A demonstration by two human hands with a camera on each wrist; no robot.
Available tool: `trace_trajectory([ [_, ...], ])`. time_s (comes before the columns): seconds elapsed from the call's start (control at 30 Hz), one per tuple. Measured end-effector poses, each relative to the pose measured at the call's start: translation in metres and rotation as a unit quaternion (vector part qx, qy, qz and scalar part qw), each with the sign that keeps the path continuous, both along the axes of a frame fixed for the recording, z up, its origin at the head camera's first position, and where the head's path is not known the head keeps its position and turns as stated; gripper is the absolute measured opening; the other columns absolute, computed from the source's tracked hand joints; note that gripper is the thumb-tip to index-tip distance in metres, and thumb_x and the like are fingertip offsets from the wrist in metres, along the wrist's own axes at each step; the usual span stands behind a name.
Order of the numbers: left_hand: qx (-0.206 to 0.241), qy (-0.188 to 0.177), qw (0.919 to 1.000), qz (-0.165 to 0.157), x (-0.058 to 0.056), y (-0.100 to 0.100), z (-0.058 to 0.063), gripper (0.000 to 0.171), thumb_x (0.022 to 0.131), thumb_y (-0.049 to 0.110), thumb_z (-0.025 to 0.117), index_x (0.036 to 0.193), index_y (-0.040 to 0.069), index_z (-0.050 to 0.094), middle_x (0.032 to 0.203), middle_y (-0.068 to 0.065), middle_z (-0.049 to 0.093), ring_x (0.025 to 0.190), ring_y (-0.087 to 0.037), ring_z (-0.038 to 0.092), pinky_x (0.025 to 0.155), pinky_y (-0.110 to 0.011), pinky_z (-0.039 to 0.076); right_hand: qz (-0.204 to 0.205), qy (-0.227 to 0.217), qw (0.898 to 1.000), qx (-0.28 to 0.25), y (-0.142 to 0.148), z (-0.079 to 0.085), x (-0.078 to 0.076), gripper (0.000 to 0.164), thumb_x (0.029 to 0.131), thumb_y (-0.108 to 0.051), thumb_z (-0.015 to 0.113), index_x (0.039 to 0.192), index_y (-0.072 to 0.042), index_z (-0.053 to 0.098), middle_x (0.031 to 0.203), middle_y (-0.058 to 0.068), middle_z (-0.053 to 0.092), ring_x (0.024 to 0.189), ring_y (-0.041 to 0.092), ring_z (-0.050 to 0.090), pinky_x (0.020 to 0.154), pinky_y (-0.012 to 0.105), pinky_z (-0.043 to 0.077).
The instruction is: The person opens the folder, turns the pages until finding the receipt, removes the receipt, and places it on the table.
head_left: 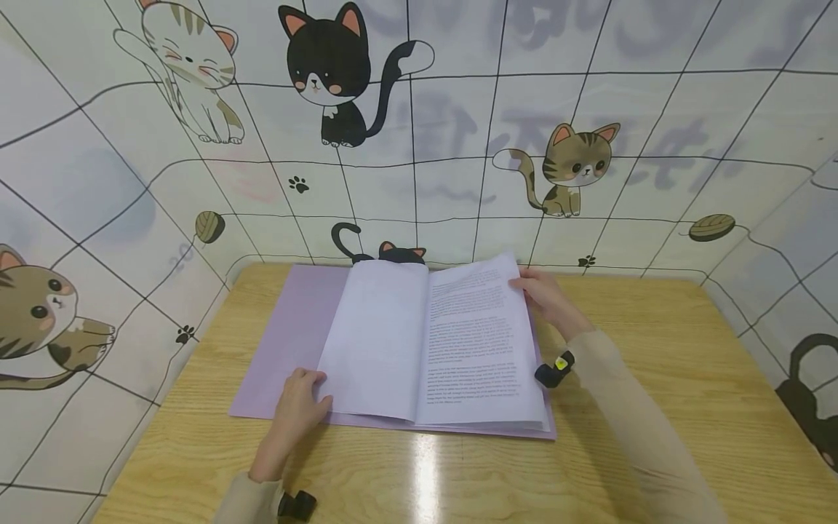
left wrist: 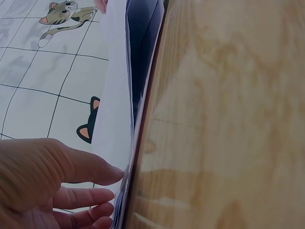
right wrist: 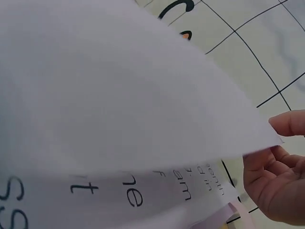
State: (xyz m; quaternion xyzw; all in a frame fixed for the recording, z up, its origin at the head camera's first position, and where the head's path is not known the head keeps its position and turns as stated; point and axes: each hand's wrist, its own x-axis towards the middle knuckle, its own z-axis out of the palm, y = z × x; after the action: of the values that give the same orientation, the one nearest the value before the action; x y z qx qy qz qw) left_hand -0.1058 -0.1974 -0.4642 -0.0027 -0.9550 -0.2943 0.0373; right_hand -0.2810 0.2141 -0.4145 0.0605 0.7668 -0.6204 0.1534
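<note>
A book with a purple cover (head_left: 281, 349) lies open on the wooden table. Its left page (head_left: 380, 335) is blank, while its right page (head_left: 471, 342) carries printed text. My right hand (head_left: 548, 297) pinches the upper right corner of the right page between thumb and fingers. In the right wrist view this sheet (right wrist: 119, 95) is lifted and bowed, with more print on the page below it. At the lower left of the blank page rests my left hand (head_left: 301, 400), fingers loosely bent. The left wrist view shows its thumb (left wrist: 102, 171) touching the paper's edge.
The wooden table (head_left: 655, 364) extends to both sides of the book. Walls covered in a grid pattern with cartoon cats (head_left: 327, 65) stand behind and at the sides. A small black device (head_left: 555, 370) is worn at the right wrist, another (head_left: 297, 505) at the left.
</note>
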Motion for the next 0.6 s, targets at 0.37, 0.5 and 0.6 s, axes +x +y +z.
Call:
trace_trajectory([
  [0.37,0.002,0.004,1.0000,0.000,0.001,0.000,0.000,0.034,0.072,0.000,0.069,0.102,-0.014,0.061,0.100,-0.026,0.055,0.098,-0.042,0.052,0.083,-0.052,0.045,0.043,0.000,0.998,-0.044,-0.010,0.017,0.019,0.051,0.094,-0.012,0.050,0.140,0.004,0.035,0.111,0.009,0.057,0.087,0.013,0.059,0.077,0.025,0.048],
  [0.5,0.015,0.006,0.9999,-0.004,0.000,-0.001,-0.001,0.034,0.071,0.000,0.069,0.102,-0.014,0.061,0.101,-0.025,0.055,0.098,-0.041,0.052,0.085,-0.051,0.045,0.057,0.003,0.997,-0.053,-0.015,0.023,0.025,0.051,0.094,-0.012,0.050,0.140,0.003,0.035,0.112,0.009,0.058,0.086,0.013,0.061,0.077,0.026,0.048],
  [0.6,0.026,0.003,0.9996,-0.005,-0.002,-0.003,-0.002,0.035,0.071,0.000,0.071,0.102,-0.014,0.060,0.101,-0.024,0.055,0.097,-0.040,0.053,0.086,-0.051,0.045,0.068,0.008,0.996,-0.065,-0.019,0.026,0.028,0.050,0.095,-0.012,0.049,0.139,0.004,0.036,0.113,0.010,0.059,0.086,0.013,0.062,0.076,0.026,0.049],
])
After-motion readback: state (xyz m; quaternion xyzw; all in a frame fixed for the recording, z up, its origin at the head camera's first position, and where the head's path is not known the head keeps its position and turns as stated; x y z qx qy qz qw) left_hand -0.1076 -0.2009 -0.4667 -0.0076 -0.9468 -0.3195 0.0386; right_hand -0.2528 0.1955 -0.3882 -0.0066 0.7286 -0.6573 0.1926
